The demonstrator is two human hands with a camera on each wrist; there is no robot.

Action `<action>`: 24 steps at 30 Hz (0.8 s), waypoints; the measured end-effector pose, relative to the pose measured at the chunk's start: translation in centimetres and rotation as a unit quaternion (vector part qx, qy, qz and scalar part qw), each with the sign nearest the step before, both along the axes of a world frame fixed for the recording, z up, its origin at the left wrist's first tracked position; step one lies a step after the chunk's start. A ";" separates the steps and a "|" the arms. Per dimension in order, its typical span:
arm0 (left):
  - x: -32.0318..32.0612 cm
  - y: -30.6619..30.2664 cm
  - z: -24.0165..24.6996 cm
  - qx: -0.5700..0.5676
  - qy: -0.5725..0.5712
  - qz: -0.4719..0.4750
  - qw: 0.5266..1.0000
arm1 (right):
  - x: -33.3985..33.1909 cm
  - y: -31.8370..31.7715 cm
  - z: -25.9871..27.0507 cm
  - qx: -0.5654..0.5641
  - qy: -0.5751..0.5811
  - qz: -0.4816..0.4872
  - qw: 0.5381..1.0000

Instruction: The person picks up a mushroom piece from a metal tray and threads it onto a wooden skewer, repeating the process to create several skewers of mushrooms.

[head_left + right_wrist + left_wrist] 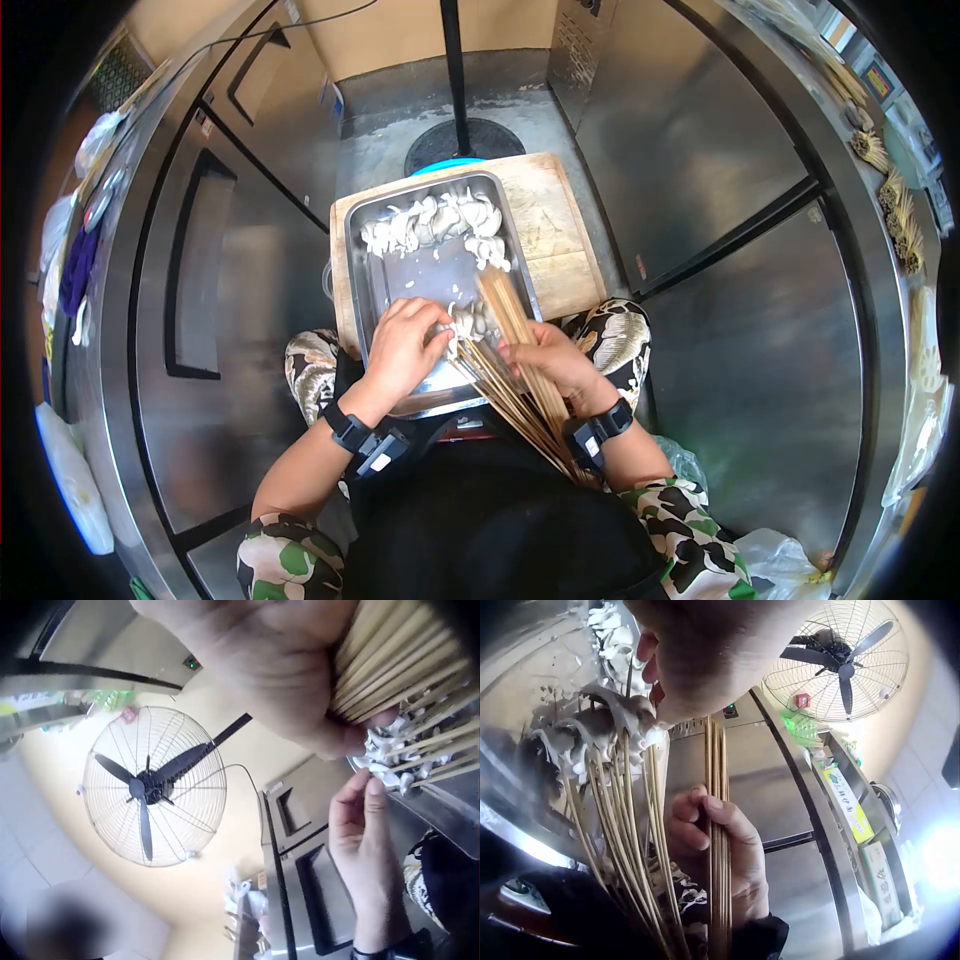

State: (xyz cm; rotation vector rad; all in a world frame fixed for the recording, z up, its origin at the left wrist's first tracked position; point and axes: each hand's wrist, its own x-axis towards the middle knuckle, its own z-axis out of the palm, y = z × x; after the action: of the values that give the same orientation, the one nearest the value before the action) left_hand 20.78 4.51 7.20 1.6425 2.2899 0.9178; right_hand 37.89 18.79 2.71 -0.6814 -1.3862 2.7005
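Observation:
My right hand grips a bundle of bare bamboo skewers, seen upright between thumb and fingers in the left wrist view. At the near end of the metal tray, my left hand pinches an oyster mushroom with thumb and fingertips. Several threaded skewers fan out from grey-white mushroom pieces there, their sticks running toward my lap. Loose oyster mushrooms are heaped at the tray's far end. The pinched piece is partly hidden by my fingers.
The tray lies on a wooden board in front of my knees. Steel cabinets stand close on both sides. A fan stands ahead, its black base on the floor beyond the board. Plastic bags lie at the lower right.

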 end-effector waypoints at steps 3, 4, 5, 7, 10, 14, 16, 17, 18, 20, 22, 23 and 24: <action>-0.9 1.2 0.7 0.013 0.011 0.009 1.000 | -0.4 -0.8 -1.9 0.037 -0.010 0.031 0.999; -1.3 1.7 1.0 0.021 0.020 0.015 0.999 | -0.5 -1.1 -2.2 0.030 -0.008 0.031 0.999; -1.9 2.3 1.0 0.023 -0.039 0.032 0.998 | -0.6 -1.3 -2.5 0.023 -0.005 0.032 0.999; -3.7 4.0 -0.1 0.021 -0.155 0.067 0.985 | -0.6 -1.2 -2.5 0.004 0.008 0.033 0.999; -7.0 7.1 -2.7 -0.026 -0.341 0.036 0.939 | -0.4 -0.7 -3.0 -0.024 0.019 0.039 0.999; -8.9 11.2 -4.9 -0.088 -0.325 -0.071 0.939 | -0.1 -0.4 -2.1 -0.042 0.026 0.028 0.998; -8.7 13.2 -4.9 -0.126 -0.215 -0.151 0.957 | -0.2 -0.4 -3.3 -0.038 0.035 0.030 0.998; -8.5 14.0 -4.7 -0.150 -0.173 -0.183 0.956 | -0.4 -0.5 -3.8 -0.037 0.040 0.031 0.998; -8.3 14.8 -4.4 -0.173 -0.131 -0.214 0.952 | -0.4 -0.4 -3.6 -0.047 0.042 0.030 0.998; -8.1 16.1 -4.6 -0.194 -0.052 -0.264 0.943 | -0.4 -0.2 -3.1 -0.054 0.037 0.032 0.997; -8.1 16.9 -5.1 -0.196 0.008 -0.283 0.939 | -0.4 0.0 -2.6 -0.059 0.040 0.030 0.997; -8.1 17.3 -5.3 -0.195 0.037 -0.292 0.936 | -0.4 0.0 -2.7 -0.060 0.049 0.029 0.997; -8.1 17.5 -5.4 -0.209 0.075 -0.297 0.929 | -0.5 0.0 -2.9 -0.059 0.057 0.028 0.996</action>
State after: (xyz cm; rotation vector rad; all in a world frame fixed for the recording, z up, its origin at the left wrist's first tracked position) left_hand 12.67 22.00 1.85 2.0492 1.7105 0.1587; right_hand 37.43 18.80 -0.21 -0.4916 -1.2470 2.8344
